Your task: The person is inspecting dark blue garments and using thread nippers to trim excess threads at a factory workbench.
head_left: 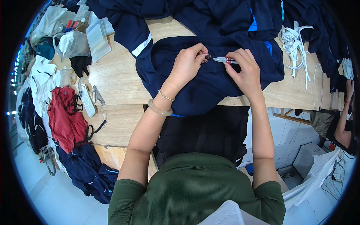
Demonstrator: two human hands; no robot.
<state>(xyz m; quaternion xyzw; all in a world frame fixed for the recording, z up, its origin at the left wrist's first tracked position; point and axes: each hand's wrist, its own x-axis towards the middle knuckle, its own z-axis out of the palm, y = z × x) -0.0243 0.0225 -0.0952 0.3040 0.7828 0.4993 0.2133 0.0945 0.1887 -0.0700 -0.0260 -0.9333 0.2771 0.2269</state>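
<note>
A navy garment [195,90] with a wide waistband opening lies on the wooden table in front of me. My left hand [187,63] is closed in a pinch at the waistband, its fingertips gripping a bit of the dark cloth. Facing it, my right hand [244,69] grips small thread snips [220,59], pale and pointed with a red part at the fingers. Their tip points left and almost meets my left fingertips. Any thread between the two is too fine to make out.
More navy clothing [210,17] is heaped at the far side. White tapes [294,41] lie right. On the left are a red cloth bag [66,118], a white phone [87,100] and plastic bags [73,44]. Another person's arm [343,116] shows at the far right.
</note>
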